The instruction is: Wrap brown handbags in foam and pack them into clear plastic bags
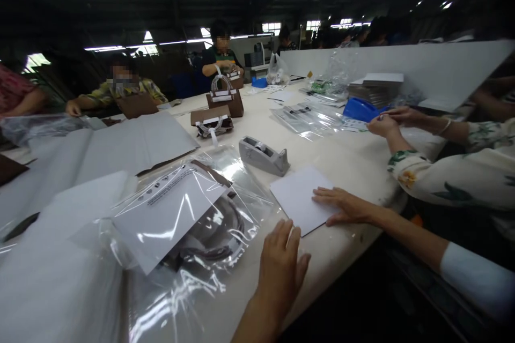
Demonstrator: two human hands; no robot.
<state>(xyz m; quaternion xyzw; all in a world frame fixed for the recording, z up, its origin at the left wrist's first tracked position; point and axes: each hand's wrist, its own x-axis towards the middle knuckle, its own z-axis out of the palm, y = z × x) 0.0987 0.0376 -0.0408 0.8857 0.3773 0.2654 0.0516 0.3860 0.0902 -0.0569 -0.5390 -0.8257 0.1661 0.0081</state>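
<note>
A white rectangular sheet of card or board (300, 195) lies flat on the table near the front edge. My right hand (344, 206) rests on its right side, fingers stretched out and spread. My left hand (281, 260) is beside the sheet's near corner, holding nothing visible, its fingers a little bent and apart. Left of it is a clear plastic bag (237, 225) containing a brown handbag (197, 246), whose looped handle shows, and a printed white sheet (169, 214). Just behind the card stands a grey tape dispenser (263, 155).
White paper sheets (60, 273) cover the left side. Brown handbags (227, 102) with wrapped handles stand farther back. A co-worker's hands (388, 120) are close on the right, by a blue tape dispenser (360, 110) and flat clear bags (309, 118). Other people sit or stand around the table.
</note>
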